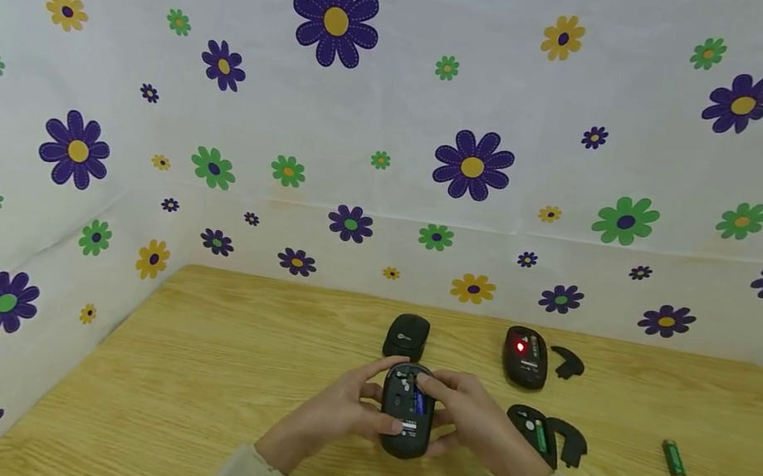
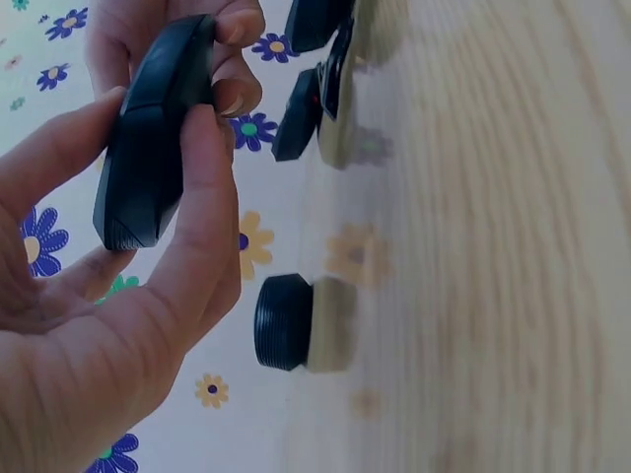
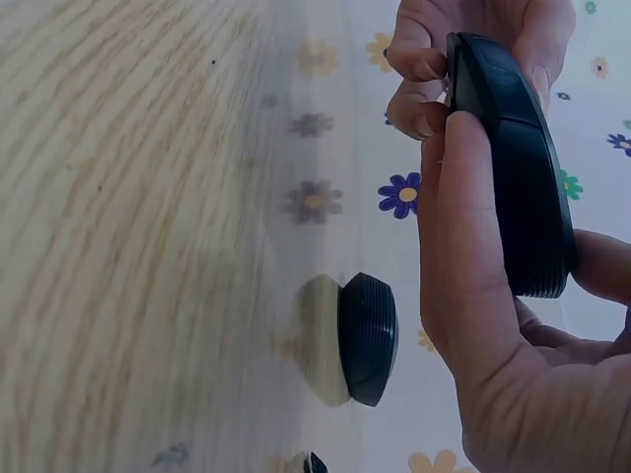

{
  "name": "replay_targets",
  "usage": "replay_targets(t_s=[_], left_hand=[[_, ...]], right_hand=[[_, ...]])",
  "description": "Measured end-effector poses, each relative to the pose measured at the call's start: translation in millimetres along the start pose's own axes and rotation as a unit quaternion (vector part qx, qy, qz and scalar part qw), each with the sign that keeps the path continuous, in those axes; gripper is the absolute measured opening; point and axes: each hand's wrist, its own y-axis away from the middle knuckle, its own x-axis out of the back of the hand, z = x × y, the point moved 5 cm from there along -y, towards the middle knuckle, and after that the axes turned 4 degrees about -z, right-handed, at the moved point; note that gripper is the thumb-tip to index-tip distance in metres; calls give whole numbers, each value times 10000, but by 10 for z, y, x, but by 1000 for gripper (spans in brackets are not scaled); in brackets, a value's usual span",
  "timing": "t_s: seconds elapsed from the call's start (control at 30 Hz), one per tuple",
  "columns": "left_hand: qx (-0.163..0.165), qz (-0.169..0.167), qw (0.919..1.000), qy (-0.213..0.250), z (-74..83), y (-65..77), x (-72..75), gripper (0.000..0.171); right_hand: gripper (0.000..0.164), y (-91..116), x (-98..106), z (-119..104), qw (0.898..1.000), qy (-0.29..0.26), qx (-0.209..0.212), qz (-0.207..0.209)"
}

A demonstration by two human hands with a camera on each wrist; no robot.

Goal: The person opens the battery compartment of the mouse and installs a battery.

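Observation:
A black computer mouse (image 1: pixel 403 437) is held underside up above the table, between both hands. Its battery compartment is uncovered, and a blue battery (image 1: pixel 420 402) shows inside. My left hand (image 1: pixel 354 403) grips the mouse from the left, thumb on its underside. From the other side my right hand (image 1: pixel 475 422) holds it, thumb at the compartment's upper end. In the left wrist view the mouse (image 2: pixel 148 148) is seen edge-on, with fingers on both sides. The right wrist view shows the mouse (image 3: pixel 527 187) edge-on too; its compartment is hidden there.
Just behind stands another mouse (image 1: pixel 406 335), top up. To the right lie an overturned mouse (image 1: pixel 525 367) with a red light, and one (image 1: pixel 524 418) with a green battery (image 1: pixel 540 436), partly behind my right arm. Two curved covers (image 1: pixel 569 362) and a loose green battery (image 1: pixel 675 462) lie farther right.

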Motion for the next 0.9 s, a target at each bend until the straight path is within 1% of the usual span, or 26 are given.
replay_targets(t_s=[0.2,0.43,0.57,0.7,0.8,0.9], left_hand=[[124,130,9996,-197,-50,-35,83,80],[304,277,9988,-262,-110,-59,179,81],[336,351,9980,-409,-120,-71,229,78],[466,398,9963,-605,-138,-84,266,73],[588,421,9947,-732,-149,-93,278,70],[659,449,9929,-880,-156,-101,284,68]], right_hand=[[47,-73,-16,15,9999,-20,-159,54],[43,-196,-22,61,9993,68,-350,139],[39,-265,-30,86,9993,122,-332,150],[37,-311,-42,127,9994,220,-263,-17],[36,-326,-48,140,9989,408,-152,-178],[33,-332,-45,142,9981,567,-94,-224]])
